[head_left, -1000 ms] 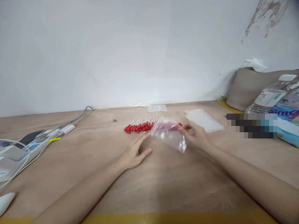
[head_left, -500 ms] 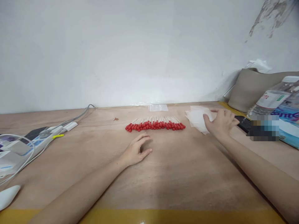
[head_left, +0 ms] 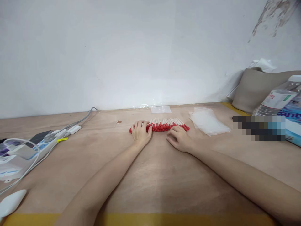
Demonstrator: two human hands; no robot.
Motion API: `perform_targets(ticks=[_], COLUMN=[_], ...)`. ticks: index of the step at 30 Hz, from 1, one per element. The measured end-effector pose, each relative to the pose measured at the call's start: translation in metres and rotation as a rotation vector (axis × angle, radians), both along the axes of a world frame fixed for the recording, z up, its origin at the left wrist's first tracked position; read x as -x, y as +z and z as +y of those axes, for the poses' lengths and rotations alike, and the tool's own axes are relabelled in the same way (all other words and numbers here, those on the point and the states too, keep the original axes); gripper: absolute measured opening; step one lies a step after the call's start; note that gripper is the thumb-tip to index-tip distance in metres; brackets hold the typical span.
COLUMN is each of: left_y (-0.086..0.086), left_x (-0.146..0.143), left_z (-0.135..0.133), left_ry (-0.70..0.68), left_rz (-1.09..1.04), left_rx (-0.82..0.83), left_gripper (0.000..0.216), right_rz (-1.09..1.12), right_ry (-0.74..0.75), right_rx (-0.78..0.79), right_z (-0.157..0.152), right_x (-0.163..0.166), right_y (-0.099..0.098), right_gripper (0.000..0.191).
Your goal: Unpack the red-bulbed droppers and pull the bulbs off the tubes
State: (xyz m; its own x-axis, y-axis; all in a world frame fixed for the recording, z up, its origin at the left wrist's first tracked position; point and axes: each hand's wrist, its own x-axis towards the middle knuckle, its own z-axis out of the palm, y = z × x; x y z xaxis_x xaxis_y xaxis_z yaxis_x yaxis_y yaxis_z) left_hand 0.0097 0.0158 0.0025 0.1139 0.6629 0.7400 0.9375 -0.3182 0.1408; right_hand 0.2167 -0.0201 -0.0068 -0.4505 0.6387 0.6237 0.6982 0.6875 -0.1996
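Note:
A row of white sticks with red tips (head_left: 161,127) lies on the wooden table, red ends toward me. Over the left part of the row rests my left hand (head_left: 140,132), its fingers spread across several sticks and hiding them. My right hand (head_left: 180,138) is at the front right of the row, fingers curved and thumb apart, with nothing visible in it. Its fingertips are close to the red tips; I cannot tell if they touch. To the right lies a fanned stack of clear plastic bags (head_left: 208,122).
A small white packet (head_left: 161,109) lies behind the row, and a small brown scrap (head_left: 118,121) to its left. On the left are a power strip (head_left: 44,145) with cables and a white mouse (head_left: 12,202). A plastic bottle (head_left: 277,98) and a grey bin (head_left: 248,89) stand at right.
My left hand has moved forward onto the left part of the row. My right hand has left the plastic bags and come left to the front of the row.

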Motion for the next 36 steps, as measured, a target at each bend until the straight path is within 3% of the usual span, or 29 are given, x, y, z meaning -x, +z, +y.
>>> perform_targets(ticks=[5,12,17,20,23,27,33,36], left_y=[-0.001,0.001,0.001,0.0,-0.002,-0.002,0.005,0.007], left_x=[-0.006,0.0,0.014,0.03,0.042,0.044,0.032,0.026], left_z=[0.01,0.01,-0.009,-0.026,-0.037,-0.04,-0.044,-0.044], left_ry=[0.053,-0.041,-0.362,-0.581,-0.718,-0.807,-0.75,-0.72], left_rz=[-0.074,-0.227,-0.164,-0.098,-0.096,-0.149,-0.065,0.016], left_rx=[0.021,-0.057,-0.062,0.015,0.079,0.15,0.322,0.402], left_gripper=[0.017,0.011,0.012,0.01,0.01,0.012,0.028,0.026], right_rz=[0.072,0.077,0.201,0.144,0.037,-0.046,-0.098,-0.123], right_ry=[-0.012,-0.046,-0.203,-0.187,-0.084,0.045,0.095,0.111], right_rx=[0.013,0.004,-0.168,-0.226,-0.179,-0.082,0.0,0.019], right_z=[0.005,0.001,-0.006,-0.009,-0.012,-0.013,-0.012,-0.011], right_x=[-0.009,-0.007,-0.007,-0.005,0.003,0.017,0.028,0.03], right_y=[-0.004,-0.003,0.001,0.002,0.002,0.0,0.0,0.001], right_gripper=[0.006,0.009,0.046,0.06,0.055,0.031,0.027,0.03])
